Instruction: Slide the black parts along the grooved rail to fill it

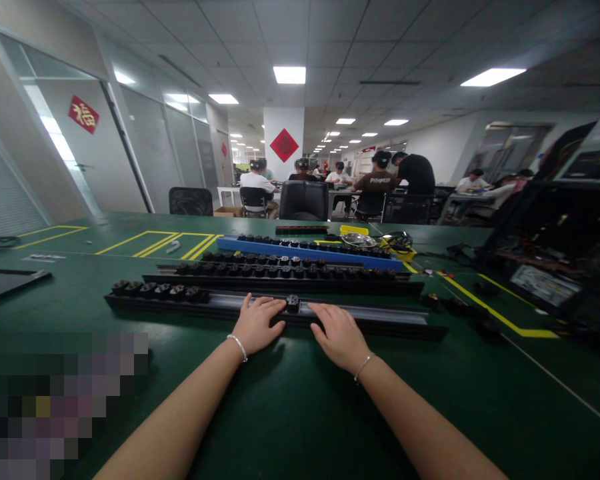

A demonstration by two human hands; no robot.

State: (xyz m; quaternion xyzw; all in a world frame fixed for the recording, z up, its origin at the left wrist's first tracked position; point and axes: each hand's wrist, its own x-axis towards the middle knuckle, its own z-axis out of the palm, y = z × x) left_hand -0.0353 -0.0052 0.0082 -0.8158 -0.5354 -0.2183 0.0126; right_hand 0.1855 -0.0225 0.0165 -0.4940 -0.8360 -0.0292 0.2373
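Note:
A long black rail (390,319) with a grey inner channel lies across the green table in front of me. One small black socket-like module (293,304) sits in its middle, and several similar black modules (155,291) stand in a row at its left end. My left hand (259,325) rests on the rail with fingers spread, its fingertips close to the module's left side. On the other side, my right hand (339,333) has its fingers stretched over the rail, a short gap from the module. Whether either hand touches the module I cannot tell.
Behind lie another black rail (370,285) full of modules and a blue rail (310,252). A metal dish (359,240) and a yellow tray (354,230) stand farther back. Opened electronic equipment (545,247) is at right; a dark flat panel (10,283) at left. People sit beyond.

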